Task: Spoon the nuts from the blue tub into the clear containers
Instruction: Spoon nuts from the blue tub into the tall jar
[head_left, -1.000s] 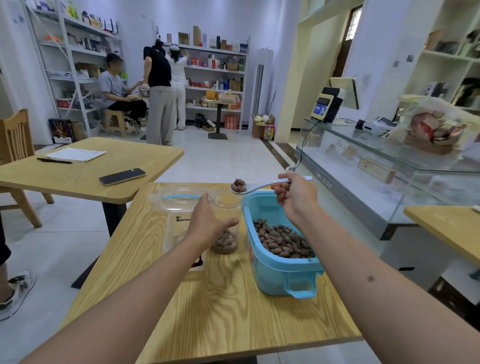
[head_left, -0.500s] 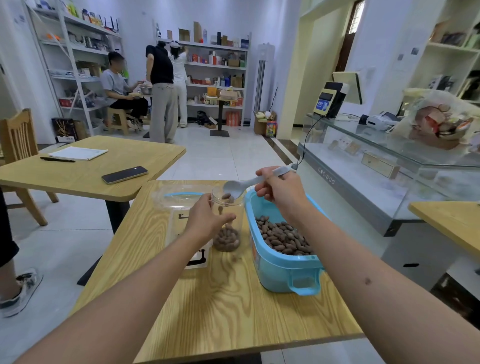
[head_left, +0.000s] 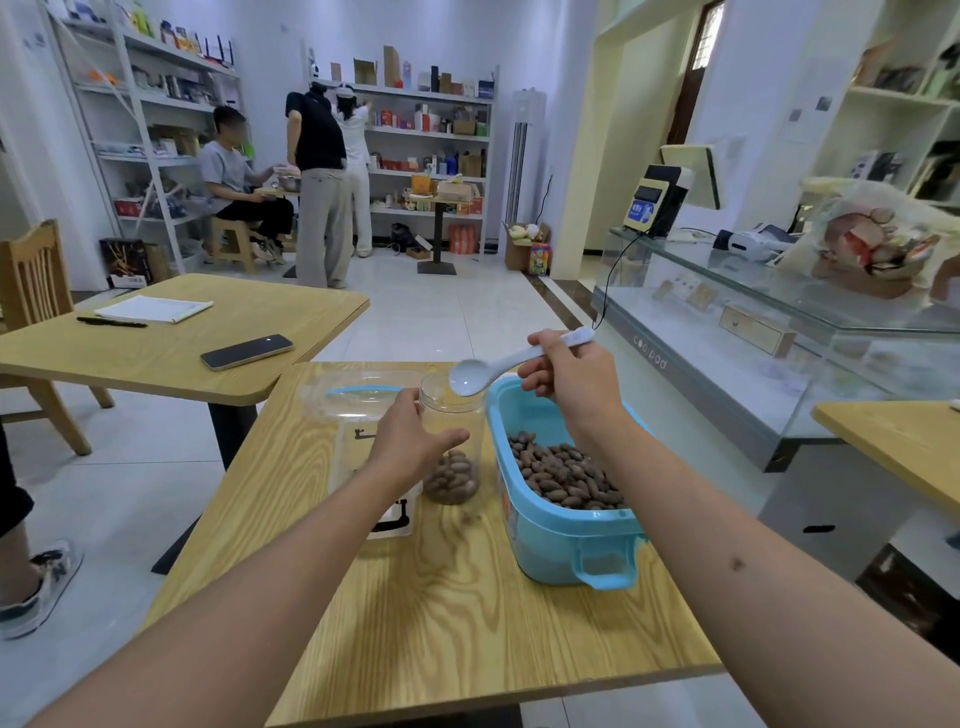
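Holding the clear jar (head_left: 451, 441) with my left hand (head_left: 410, 441), fingers curled around it, just beside the blue tub (head_left: 566, 540) of nuts (head_left: 563, 475). My right hand (head_left: 571, 384) grips the empty white spoon (head_left: 498, 364) above the jar's rim; table edge (head_left: 467, 696) is near me.

Spoon (head_left: 470, 375) now empty, nuts tipped into jar (head_left: 452, 441).
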